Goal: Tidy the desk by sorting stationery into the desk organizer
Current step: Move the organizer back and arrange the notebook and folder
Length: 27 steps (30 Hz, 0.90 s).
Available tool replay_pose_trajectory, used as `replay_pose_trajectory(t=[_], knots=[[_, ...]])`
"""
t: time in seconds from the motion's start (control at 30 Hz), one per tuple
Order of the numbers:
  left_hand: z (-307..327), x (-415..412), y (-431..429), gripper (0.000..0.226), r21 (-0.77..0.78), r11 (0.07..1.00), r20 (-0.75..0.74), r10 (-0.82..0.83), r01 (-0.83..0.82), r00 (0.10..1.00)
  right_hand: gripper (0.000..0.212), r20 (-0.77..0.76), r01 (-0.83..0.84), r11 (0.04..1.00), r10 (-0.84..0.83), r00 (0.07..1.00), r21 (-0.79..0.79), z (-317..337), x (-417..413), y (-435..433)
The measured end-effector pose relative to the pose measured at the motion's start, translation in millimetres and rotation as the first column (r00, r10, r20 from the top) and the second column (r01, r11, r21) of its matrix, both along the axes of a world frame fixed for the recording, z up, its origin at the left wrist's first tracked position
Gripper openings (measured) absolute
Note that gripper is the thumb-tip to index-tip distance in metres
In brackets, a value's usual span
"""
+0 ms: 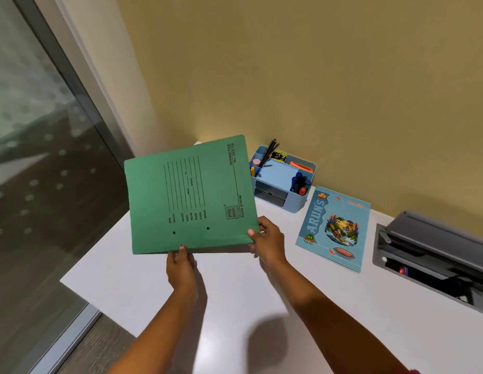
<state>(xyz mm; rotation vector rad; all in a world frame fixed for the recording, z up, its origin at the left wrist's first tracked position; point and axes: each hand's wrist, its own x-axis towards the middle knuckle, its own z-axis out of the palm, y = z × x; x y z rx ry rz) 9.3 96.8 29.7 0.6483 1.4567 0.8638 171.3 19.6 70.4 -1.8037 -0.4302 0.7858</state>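
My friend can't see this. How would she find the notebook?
Look at the white desk by the yellow wall. Right of the blue organizer lies the notebook, flat. It alone has a cartoon picture and "ARUN'S" on its light blue cover; the green file has only printed lines.

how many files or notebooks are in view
2: a green file held by the left hand and right hand; a blue notebook flat on the desk beside the organizer. Others may hide behind the file.
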Motion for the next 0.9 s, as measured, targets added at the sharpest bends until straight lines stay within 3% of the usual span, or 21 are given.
replay_pose_trajectory(t=[0.07, 0.2, 0.27, 0.33, 0.43, 0.63, 0.77, 0.9], knots=[[11.2, 6.3, -8.5, 0.017, -0.084, 0.996, 0.214, 0.032, -0.014, 0.976, 0.022, 0.083, 0.009, 0.999, -0.011, 0.997, 0.034, 8.9, 4.2, -18.4], [26.5, 26.0, -37.5, 0.012, -0.095, 0.993, 0.375, -0.025, 0.065, 0.927, 0.026, 0.118, 0.076, 0.991, -0.088, 0.989, 0.107, 20.6, 13.0, -59.1], [37.8, 40.0, -55.5, 0.037, -0.089, 0.992, 0.424, -0.041, 0.087, 0.905, 0.024, 0.091, 0.152, 0.979, -0.165, 0.982, 0.138, 21.8, 18.4, -83.0], [51.6, 54.5, -72.8, 0.056, -0.067, 0.991, 0.445, -0.076, 0.118, 0.892, 0.023, 0.057, 0.230, 0.958, -0.243, 0.968, 0.170, 20.9, 24.4, -108.2], [65.6, 77.6, -95.5, 0.061, 0.015, 0.983, 0.438, -0.170, 0.183, 0.883, 0.024, -0.016, 0.346, 0.910, -0.352, 0.936, 0.228, 20.9, 33.0, -147.5], [80.0, 119.7, -145.4, 0.050, 0.220, 0.905, 0.399, -0.425, 0.365, 0.813, 0.027, -0.087, 0.489, 0.822, -0.487, 0.869, 0.291, 23.6, 43.4, -222.5], [92.0, 146.5, -177.5, 0.044, 0.281, 0.855, 0.410, -0.518, 0.436, 0.751, 0.020, -0.090, 0.560, 0.784, -0.558, 0.825, 0.267, 23.6, 54.0, -268.5], [99.9, 170.7, -205.9, 0.040, 0.353, 0.768, 0.373, -0.640, 0.535, 0.672, 0.020, -0.122, 0.598, 0.726, -0.596, 0.793, 0.339, 31.3, 58.3, -312.7]])
